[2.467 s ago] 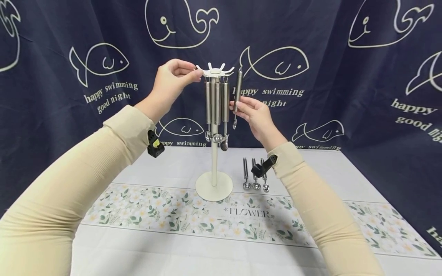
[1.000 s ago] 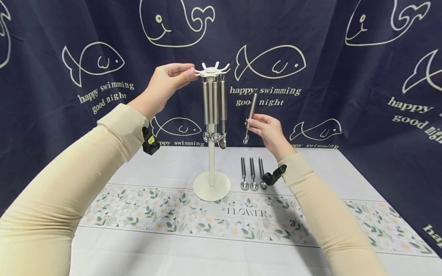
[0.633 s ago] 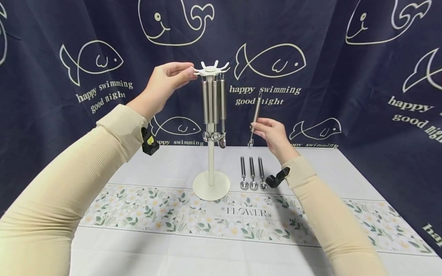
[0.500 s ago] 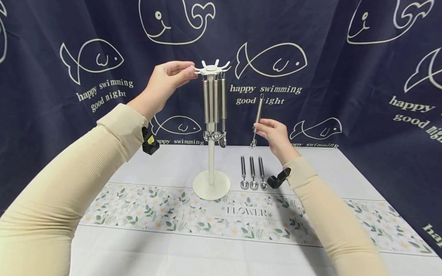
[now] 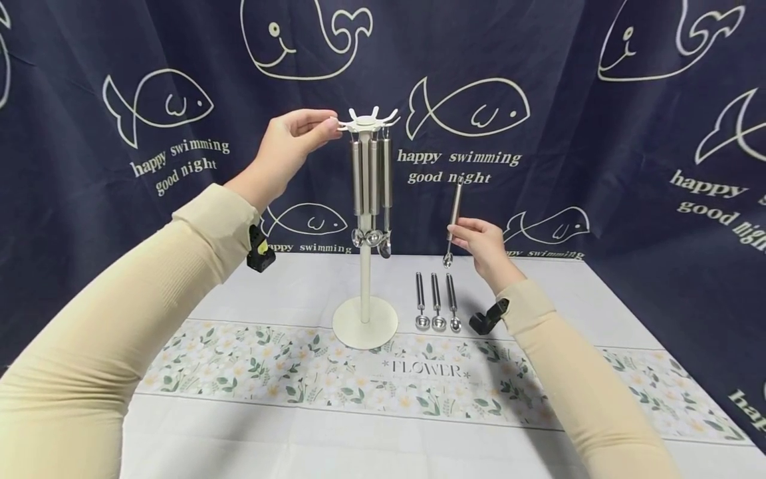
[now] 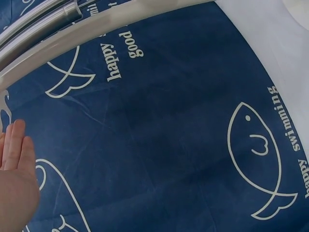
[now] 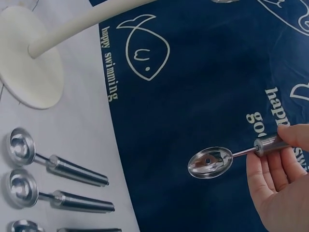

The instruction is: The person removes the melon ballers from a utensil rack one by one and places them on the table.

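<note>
My left hand (image 5: 293, 150) pinches the tip of a hook arm at the top of a cream hanging rack (image 5: 366, 279). Several metal-handled scoops (image 5: 357, 178) dangle from its other hooks, bowls down. To the right of the rack, above the table, my right hand (image 5: 486, 249) holds a melon baller (image 5: 457, 203) between thumb and fingers, its loop end up and slightly tilted. The right wrist view shows that melon baller's oval bowl (image 7: 210, 163), with a small hole in it. In the left wrist view the left hand (image 6: 19, 179) is at the frame's edge.
Three similar scoops (image 5: 435, 293) lie side by side on the white table, below the right hand, bowls toward me. The rack's round base (image 5: 365, 332) stands partly on a floral strip (image 5: 269, 362). A navy curtain (image 5: 383, 40) with fish drawings hangs behind.
My right hand has carried the melon baller away from beside the rack's hooks, down and to the right. The left hand has stayed at the hook arm.
</note>
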Available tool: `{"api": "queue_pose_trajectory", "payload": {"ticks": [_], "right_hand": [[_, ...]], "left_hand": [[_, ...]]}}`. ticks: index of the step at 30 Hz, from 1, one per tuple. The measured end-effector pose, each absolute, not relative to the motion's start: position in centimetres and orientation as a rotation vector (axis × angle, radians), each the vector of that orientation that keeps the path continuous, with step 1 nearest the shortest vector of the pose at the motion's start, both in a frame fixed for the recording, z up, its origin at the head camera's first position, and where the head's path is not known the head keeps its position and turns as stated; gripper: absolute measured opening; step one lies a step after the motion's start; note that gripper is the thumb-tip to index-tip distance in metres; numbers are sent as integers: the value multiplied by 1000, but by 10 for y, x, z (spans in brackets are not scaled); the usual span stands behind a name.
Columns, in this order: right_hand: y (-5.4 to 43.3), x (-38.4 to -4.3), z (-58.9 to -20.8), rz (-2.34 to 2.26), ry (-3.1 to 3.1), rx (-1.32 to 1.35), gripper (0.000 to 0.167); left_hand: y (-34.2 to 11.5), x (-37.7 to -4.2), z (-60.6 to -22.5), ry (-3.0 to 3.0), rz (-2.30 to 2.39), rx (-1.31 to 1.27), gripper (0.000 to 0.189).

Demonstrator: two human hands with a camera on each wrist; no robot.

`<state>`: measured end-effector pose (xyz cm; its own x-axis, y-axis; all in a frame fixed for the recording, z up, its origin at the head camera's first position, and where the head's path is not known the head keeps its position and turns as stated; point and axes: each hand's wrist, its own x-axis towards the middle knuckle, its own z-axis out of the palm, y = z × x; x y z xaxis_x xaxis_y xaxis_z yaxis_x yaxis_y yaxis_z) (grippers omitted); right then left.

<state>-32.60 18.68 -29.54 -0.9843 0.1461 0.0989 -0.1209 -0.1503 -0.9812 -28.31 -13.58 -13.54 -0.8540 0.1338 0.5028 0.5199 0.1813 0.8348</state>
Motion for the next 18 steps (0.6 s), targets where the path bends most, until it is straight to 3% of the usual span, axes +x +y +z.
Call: {"api": "queue_pose_trajectory", "payload": {"ticks": [18], "right_hand": [[210, -326, -316, 2218, -1999, -190, 17]], "left_hand": [[-132, -289, -140, -1972, -1951, -682, 35]]}}
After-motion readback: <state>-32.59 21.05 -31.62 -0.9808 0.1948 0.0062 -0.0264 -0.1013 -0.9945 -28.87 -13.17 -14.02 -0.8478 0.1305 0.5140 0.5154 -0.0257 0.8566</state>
